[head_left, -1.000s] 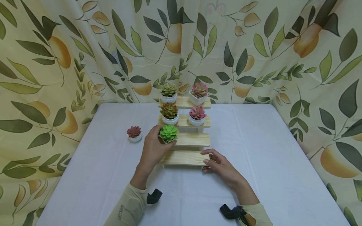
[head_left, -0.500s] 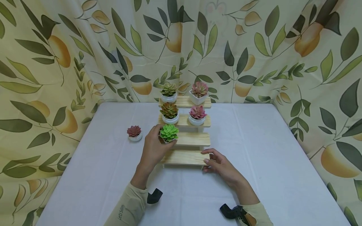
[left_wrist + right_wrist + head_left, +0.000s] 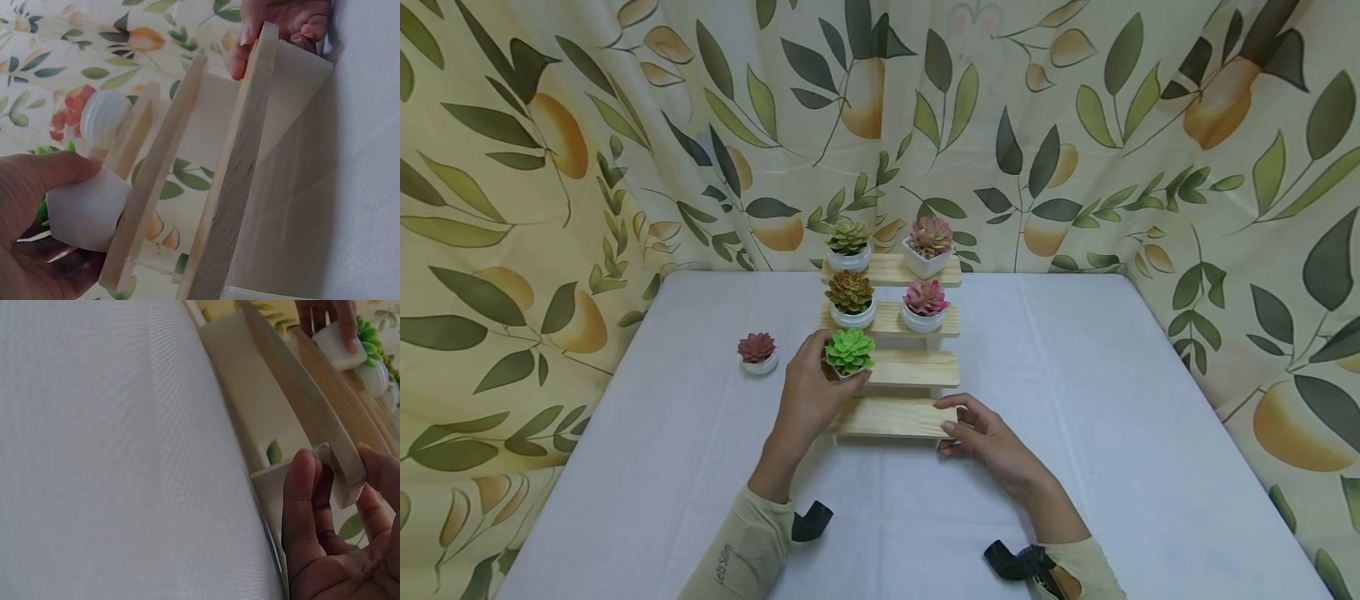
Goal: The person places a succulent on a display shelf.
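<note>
My left hand grips a bright green succulent in a white angular pot, thumb on one side and fingers on the other. The pot is at the left end of the second step from the front of a tiered wooden stand, right at the board's edge. At the right end of the lowest step, my right hand pinches the board, with a finger on top and others underneath. In the right wrist view, the fingers lie beside the board's end and the white side support.
On the upper steps stand a brown-green succulent, a pink one, a pale green one and a pink one in an angular pot. A dark red succulent sits on the white tablecloth, left of the stand.
Both hands hold their positions, the left on the green succulent's pot and the right on the lowest step. Only a very slight shift of the head view shows.
</note>
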Motion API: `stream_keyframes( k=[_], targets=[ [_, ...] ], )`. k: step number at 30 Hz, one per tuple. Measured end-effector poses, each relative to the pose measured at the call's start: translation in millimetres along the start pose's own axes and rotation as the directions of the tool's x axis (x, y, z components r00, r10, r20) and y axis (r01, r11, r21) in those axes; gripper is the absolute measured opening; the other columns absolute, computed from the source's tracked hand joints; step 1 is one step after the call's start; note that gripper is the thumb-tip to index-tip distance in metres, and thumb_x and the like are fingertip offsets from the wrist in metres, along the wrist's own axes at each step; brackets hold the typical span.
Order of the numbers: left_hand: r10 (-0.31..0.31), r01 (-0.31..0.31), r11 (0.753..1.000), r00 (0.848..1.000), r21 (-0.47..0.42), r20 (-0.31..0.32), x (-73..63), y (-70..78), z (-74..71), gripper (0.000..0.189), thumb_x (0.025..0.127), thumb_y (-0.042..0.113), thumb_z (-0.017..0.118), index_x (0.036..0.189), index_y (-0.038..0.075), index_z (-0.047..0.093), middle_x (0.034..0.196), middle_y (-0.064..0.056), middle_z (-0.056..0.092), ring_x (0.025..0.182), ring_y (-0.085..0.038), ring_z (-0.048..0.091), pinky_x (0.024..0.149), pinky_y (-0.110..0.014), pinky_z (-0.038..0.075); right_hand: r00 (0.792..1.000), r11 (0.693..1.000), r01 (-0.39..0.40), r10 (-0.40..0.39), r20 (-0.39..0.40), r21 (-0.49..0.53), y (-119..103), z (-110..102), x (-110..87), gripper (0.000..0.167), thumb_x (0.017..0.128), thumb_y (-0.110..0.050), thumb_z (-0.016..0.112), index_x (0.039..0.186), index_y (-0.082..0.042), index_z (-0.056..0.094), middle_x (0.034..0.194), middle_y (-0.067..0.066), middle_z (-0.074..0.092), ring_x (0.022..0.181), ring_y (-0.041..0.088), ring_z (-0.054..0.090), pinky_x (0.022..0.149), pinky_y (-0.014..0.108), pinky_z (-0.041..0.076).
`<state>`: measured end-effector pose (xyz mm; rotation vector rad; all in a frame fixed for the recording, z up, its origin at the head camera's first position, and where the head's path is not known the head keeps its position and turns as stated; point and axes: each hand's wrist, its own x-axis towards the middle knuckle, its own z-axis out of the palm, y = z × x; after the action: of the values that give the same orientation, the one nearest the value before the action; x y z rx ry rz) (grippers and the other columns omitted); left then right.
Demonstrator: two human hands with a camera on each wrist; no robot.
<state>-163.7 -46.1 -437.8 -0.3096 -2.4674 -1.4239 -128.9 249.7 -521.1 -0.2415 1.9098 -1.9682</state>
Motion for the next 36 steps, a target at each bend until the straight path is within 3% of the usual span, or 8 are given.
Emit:
stream_keyframes(
  k=[6, 28, 36],
  targets=[
    [-0.002, 0.002, 1.000, 1.000, 0.001, 0.005, -0.2, -1.3, 0.5, 0.066, 0.079, 0.014, 0.093, 0.133, 0.001, 0.057, 0.125, -0.013, 0.061, 0.114, -0.026, 0.061, 0.092, -0.042, 0.053, 1.000, 1.000, 0.005, -0.005, 0.006, 0.000, -0.5, 0.2, 0.2, 0.041, 0.104, -0.018, 0.065, 0.142, -0.007, 0.052, 0.114, 0.021, 0.053, 0.092, 0.034, 0.067, 0.086, 0.047, 0.059],
    [-0.004, 0.004, 1.000, 1.000, -0.007, 0.009, -0.3, -0.6, -0.7, 0.067, 0.079, 0.015, 0.093, 0.133, 0.002, 0.056, 0.127, -0.012, 0.061, 0.120, -0.027, 0.059, 0.100, -0.044, 0.049, 1.000, 1.000, 0.000, 0.000, 0.009, 0.001, -1.6, 0.9, -0.2, 0.042, 0.104, -0.019, 0.065, 0.142, -0.007, 0.051, 0.116, 0.022, 0.053, 0.093, 0.035, 0.066, 0.086, 0.047, 0.058],
    [-0.008, 0.008, 1.000, 1.000, -0.003, 0.019, -0.8, -2.6, -1.5, 0.070, 0.079, 0.017, 0.093, 0.136, 0.003, 0.055, 0.126, -0.010, 0.061, 0.112, -0.024, 0.061, 0.089, -0.043, 0.053, 1.000, 1.000, 0.000, 0.000, 0.016, 0.007, -1.1, -0.8, -0.1, 0.042, 0.105, -0.019, 0.063, 0.143, -0.006, 0.050, 0.113, 0.022, 0.053, 0.093, 0.036, 0.067, 0.086, 0.048, 0.058]
  ],
)
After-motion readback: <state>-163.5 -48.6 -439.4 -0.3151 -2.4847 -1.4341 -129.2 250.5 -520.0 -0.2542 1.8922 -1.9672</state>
